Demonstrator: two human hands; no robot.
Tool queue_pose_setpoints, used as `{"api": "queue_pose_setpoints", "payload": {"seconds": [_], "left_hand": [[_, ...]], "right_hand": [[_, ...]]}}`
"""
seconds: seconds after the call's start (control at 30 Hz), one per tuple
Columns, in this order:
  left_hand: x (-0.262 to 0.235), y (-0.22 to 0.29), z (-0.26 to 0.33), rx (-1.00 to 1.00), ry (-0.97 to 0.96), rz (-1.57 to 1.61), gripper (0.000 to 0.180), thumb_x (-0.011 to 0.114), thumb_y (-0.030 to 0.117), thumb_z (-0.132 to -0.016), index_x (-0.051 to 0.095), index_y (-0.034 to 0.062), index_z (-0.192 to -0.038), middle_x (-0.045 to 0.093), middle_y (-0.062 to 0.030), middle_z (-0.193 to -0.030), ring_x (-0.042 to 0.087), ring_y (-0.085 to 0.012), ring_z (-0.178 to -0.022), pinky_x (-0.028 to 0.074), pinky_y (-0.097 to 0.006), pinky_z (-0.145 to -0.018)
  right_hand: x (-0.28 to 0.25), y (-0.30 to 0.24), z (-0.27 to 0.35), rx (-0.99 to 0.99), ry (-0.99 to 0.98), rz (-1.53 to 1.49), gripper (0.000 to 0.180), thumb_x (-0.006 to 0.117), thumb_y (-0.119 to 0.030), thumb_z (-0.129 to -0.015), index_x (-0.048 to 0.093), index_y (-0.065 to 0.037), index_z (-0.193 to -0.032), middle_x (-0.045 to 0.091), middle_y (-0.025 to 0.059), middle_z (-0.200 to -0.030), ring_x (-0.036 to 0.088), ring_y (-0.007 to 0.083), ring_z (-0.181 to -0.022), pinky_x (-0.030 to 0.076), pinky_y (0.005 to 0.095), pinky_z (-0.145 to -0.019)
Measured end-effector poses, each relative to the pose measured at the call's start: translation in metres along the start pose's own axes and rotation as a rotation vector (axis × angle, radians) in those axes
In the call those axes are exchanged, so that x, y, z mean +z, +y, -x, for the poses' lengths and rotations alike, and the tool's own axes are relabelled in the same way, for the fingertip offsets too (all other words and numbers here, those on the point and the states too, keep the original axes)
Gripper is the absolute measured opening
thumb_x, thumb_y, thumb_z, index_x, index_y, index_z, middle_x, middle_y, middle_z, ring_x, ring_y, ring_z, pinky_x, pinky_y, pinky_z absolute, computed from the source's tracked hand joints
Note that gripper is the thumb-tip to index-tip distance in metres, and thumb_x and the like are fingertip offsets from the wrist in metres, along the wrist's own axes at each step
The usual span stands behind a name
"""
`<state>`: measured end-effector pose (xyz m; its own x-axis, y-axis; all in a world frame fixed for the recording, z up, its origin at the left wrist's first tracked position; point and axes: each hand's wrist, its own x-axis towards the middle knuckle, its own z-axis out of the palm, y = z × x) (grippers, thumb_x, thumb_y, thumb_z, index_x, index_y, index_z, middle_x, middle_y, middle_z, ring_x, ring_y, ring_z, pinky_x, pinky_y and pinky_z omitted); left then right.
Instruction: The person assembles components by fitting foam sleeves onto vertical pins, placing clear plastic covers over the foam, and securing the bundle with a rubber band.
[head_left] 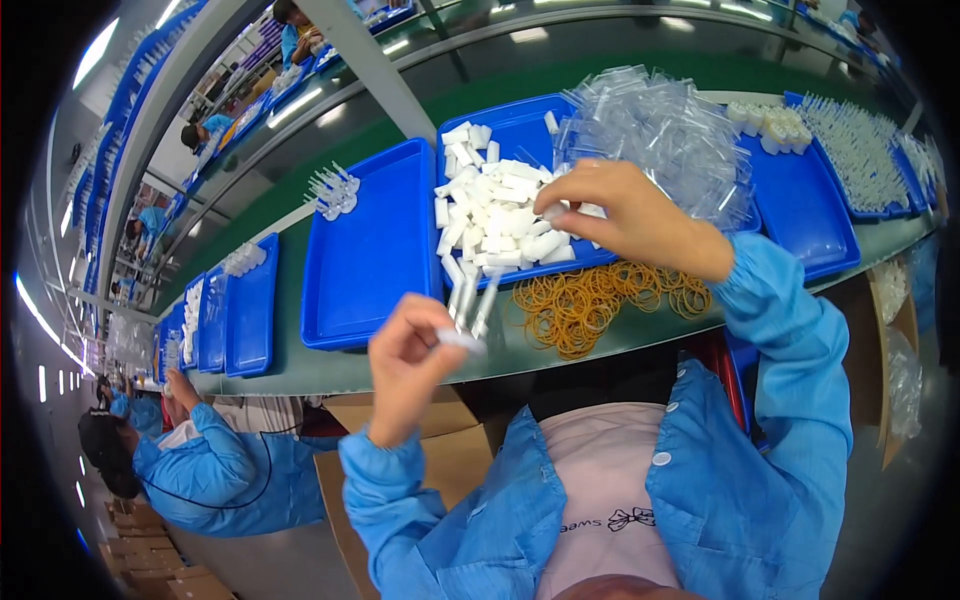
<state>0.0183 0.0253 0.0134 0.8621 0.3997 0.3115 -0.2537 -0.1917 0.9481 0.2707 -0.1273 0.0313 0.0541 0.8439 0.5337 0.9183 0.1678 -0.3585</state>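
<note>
A small bunch of clear plastic tubes (468, 305) stands up out of the left hand (410, 360), held over the near edge of the green table (300, 365); the fingers curl round the lower ends and the thumb pinches a white piece across them. The right hand (625, 215) reaches over the heap of white caps (495, 215), its fingertips closed in a pinch on one white cap (553, 211) at the top of the heap; the caps lie in a blue tray (515, 125), and behind the hand a mound of clear plastic sleeves (660, 130) spills over the same tray. Just in front of that tray a loose pile of tan rubber bands (590, 305) lies on the table, between the two hands; to the left sits another blue tray (375, 250) with bare floor, and a few clear tubes (335, 190) rest at its far corner. Further right a tray holds rows of white-topped pieces (865, 150); on the left, a person in a blue smock (215, 470) sits at the same table beside more blue trays (250, 305); cardboard boxes (440, 455) stand under the table edge.
</note>
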Motion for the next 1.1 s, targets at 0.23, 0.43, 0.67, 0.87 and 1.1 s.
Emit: {"api": "queue_pose_setpoints", "payload": {"seconds": [0.23, 0.43, 0.67, 0.87, 1.1], "left_hand": [[0.073, -0.022, 0.026, -0.061, 0.082, 0.277, 0.020, 0.071, 0.013, -0.079, 0.053, 0.0033, -0.084, 0.049, -0.0067, -0.087, 0.058, -0.0157, -0.075, 0.053, -0.030, -0.066], [0.091, -0.038, 0.017, -0.149, 0.023, 0.333, 0.018, 0.066, 0.015, -0.085, 0.051, 0.0047, -0.088, 0.046, -0.0058, -0.089, 0.058, -0.0164, -0.075, 0.053, -0.030, -0.064], [0.095, -0.048, 0.011, -0.252, -0.002, 0.514, 0.022, 0.066, 0.020, -0.085, 0.049, 0.0072, -0.092, 0.046, -0.0049, -0.087, 0.058, -0.0168, -0.076, 0.051, -0.028, -0.061], [0.096, -0.050, 0.005, -0.385, -0.002, 0.712, 0.028, 0.069, 0.023, -0.083, 0.047, 0.0097, -0.093, 0.046, -0.0038, -0.086, 0.056, -0.0170, -0.074, 0.049, -0.028, -0.058], [0.095, -0.059, 0.001, -0.419, -0.013, 0.877, 0.016, 0.065, 0.013, -0.086, 0.053, 0.0056, -0.094, 0.048, -0.0054, -0.094, 0.056, -0.0177, -0.078, 0.049, -0.029, -0.067]], "right_hand": [[0.004, -0.038, 0.069, 0.605, 0.329, -1.282, 0.027, 0.060, -0.018, -0.090, 0.057, 0.000, -0.109, 0.063, 0.0061, -0.097, 0.061, 0.0123, -0.087, 0.049, 0.0240, -0.080], [0.021, -0.025, 0.079, 0.738, 0.443, -1.594, 0.026, 0.060, -0.020, -0.090, 0.054, -0.004, -0.110, 0.059, 0.0042, -0.100, 0.058, 0.0114, -0.090, 0.048, 0.0248, -0.079], [0.025, -0.019, 0.083, 0.734, 0.422, -1.614, 0.024, 0.060, -0.018, -0.091, 0.057, -0.005, -0.110, 0.061, 0.0029, -0.099, 0.057, 0.0095, -0.086, 0.048, 0.0232, -0.079], [0.024, -0.015, 0.082, 0.708, 0.423, -1.485, 0.026, 0.061, -0.019, -0.090, 0.054, -0.004, -0.109, 0.058, 0.0050, -0.102, 0.058, 0.0116, -0.091, 0.049, 0.0245, -0.078], [0.026, -0.016, 0.078, 0.720, 0.317, -1.622, 0.028, 0.061, -0.019, -0.089, 0.056, -0.001, -0.110, 0.058, 0.0062, -0.104, 0.057, 0.0119, -0.090, 0.048, 0.0242, -0.078]]}}
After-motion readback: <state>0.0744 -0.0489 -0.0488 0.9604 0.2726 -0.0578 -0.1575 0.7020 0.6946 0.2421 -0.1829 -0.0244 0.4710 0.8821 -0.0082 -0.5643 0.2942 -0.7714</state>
